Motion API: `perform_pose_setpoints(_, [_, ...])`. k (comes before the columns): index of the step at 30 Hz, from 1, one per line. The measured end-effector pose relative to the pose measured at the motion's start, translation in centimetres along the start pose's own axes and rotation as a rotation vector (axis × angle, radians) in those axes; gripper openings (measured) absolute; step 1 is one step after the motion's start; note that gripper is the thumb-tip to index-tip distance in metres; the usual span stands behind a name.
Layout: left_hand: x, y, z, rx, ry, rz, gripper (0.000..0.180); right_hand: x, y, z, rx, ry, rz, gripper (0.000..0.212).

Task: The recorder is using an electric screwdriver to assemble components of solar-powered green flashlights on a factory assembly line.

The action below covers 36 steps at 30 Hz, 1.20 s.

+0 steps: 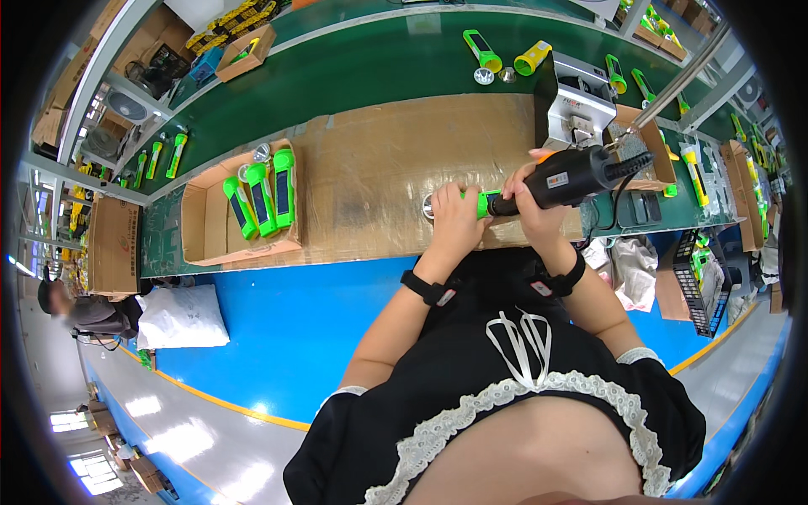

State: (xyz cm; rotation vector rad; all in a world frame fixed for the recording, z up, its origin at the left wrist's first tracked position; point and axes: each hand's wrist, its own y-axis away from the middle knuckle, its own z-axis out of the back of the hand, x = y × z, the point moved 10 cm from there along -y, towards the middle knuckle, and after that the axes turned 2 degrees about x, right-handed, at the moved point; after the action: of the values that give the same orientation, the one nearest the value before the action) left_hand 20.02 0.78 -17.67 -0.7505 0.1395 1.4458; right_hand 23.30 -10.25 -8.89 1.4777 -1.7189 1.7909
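My left hand (pixel 455 220) is closed around a green flashlight (pixel 487 203) lying on its side over the cardboard-covered bench. Its round, shiny lens end (pixel 428 207) shows left of my fingers; most of its body is hidden by the hand. My right hand (pixel 539 202) grips a black electric screwdriver (pixel 574 178), held nearly level. The tool's narrow front end points left and meets the flashlight's right end; whether its bit sits on a screw is hidden.
An open cardboard box (pixel 242 249) at left holds three green flashlights (pixel 260 198) and loose reflectors. A metal box-shaped device (pixel 581 105) stands behind the screwdriver, beside a small carton (pixel 652 175). Green and yellow flashlights (pixel 532 58) lie at the back. Another person (pixel 97 313) is far left.
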Motion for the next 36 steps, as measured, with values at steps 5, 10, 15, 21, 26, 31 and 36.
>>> perform_pose_setpoints(5, [0.1,0.0,0.0,0.025,-0.03,-0.014,0.05,-1.7,0.3,0.1,-0.073,0.04,-0.037,0.045])
perform_pose_setpoints(10, [0.1,-0.2,-0.7,0.134,-0.059,-0.062,0.051,-3.3,0.6,0.4,-0.117,0.108,-0.103,0.042])
perform_pose_setpoints(15, [0.3,0.2,-0.9,0.178,-0.067,-0.066,0.051,-3.0,0.4,-0.2,-0.075,0.053,-0.125,0.04])
perform_pose_setpoints(21, [0.4,-0.2,-1.5,0.172,-0.093,-0.066,0.052,-2.9,-0.7,0.9,-0.125,0.106,-0.145,0.038])
perform_pose_setpoints(26, [-0.4,-0.2,-2.1,0.177,-0.083,-0.099,0.056,0.9,-1.8,3.0,-0.119,-0.041,-0.038,0.041])
perform_pose_setpoints(31, [-0.1,-0.4,-1.9,0.21,-0.131,-0.004,0.052,6.6,-5.0,11.5,-0.41,0.226,0.213,0.042])
perform_pose_setpoints(36, [0.0,-0.3,-1.9,0.221,-0.096,-0.021,0.051,6.7,-6.9,16.7,-0.553,0.378,0.279,0.043])
